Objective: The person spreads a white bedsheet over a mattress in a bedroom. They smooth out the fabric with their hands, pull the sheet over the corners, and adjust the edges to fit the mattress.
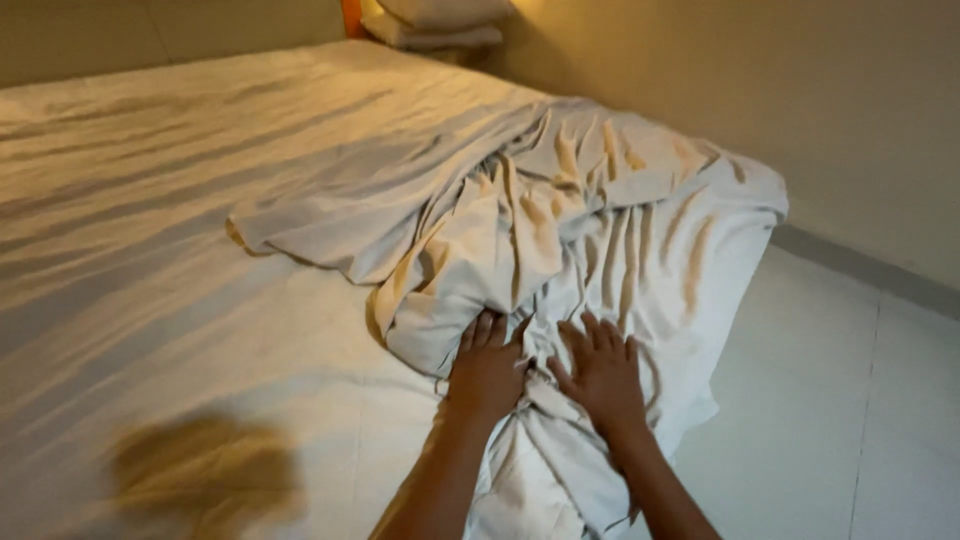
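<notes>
A crumpled white sheet (560,200) lies bunched over the near corner of a bed with a white fitted cover (150,200). My left hand (487,368) rests palm down on the sheet's bunched near edge, fingers together. Beside it, my right hand (602,372) presses flat on the same folds with its fingers spread. The two hands are a few centimetres apart. Neither hand visibly closes around the cloth.
Stacked pillows (435,22) sit at the far head end against a beige wall (800,90). White tiled floor (830,420) runs along the bed's right side. A dark shadow patch (200,470) falls on the cover at lower left.
</notes>
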